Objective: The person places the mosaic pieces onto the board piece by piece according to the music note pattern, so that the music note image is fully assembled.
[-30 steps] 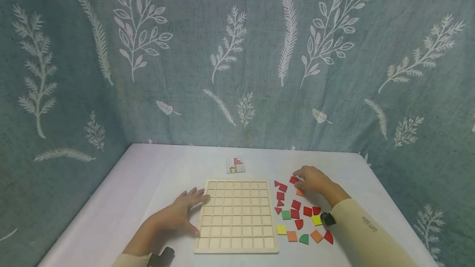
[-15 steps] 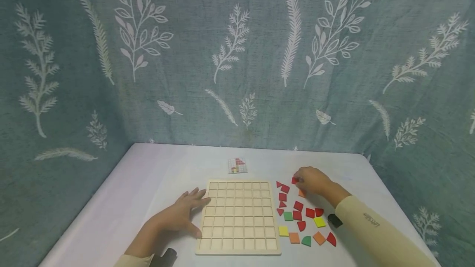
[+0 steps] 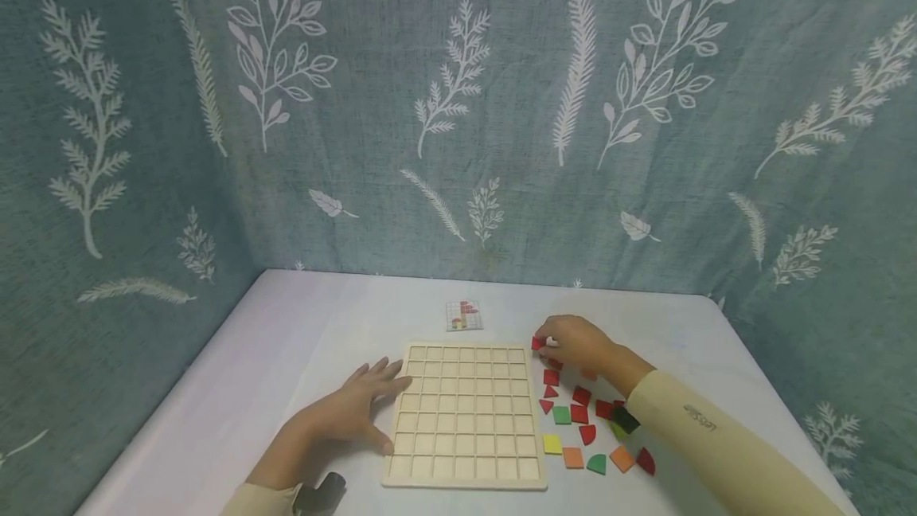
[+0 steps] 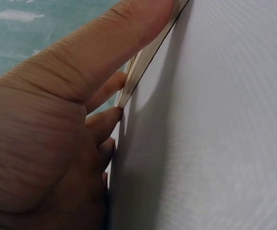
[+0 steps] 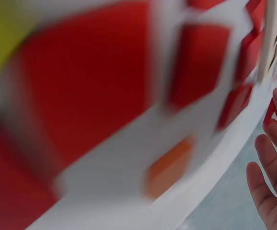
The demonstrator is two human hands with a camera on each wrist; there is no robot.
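Note:
Between thumb and fingers, my right hand point(image 3: 582, 342) pinches a small red tile point(image 3: 537, 343) near the far right corner of a pale wooden grid board point(image 3: 464, 486). In the right wrist view that red tile point(image 5: 271, 109) shows at the fingertips, lifted off the table. My left hand point(image 3: 349, 414) lies along the board's left side, fingers spread and thumb extended. Seen from the left wrist, the thumb and fingers touch the board's side edge point(image 4: 140, 72). Part of the tile is hidden by the right fingers.
Several red tiles point(image 3: 579, 413) lie right of the board, with a green square point(image 3: 562, 415), a yellow square point(image 3: 552, 443), an orange square point(image 3: 573, 458) and a green quarter circle point(image 3: 597, 464). Behind the board lies a pattern card point(image 3: 464, 315). A leaf-print curtain point(image 3: 387, 142) surrounds the table.
My right hand has taken the red tile from the far end of the scattered tiles and moved left with it towards the board. The left hand keeps its place at the board.

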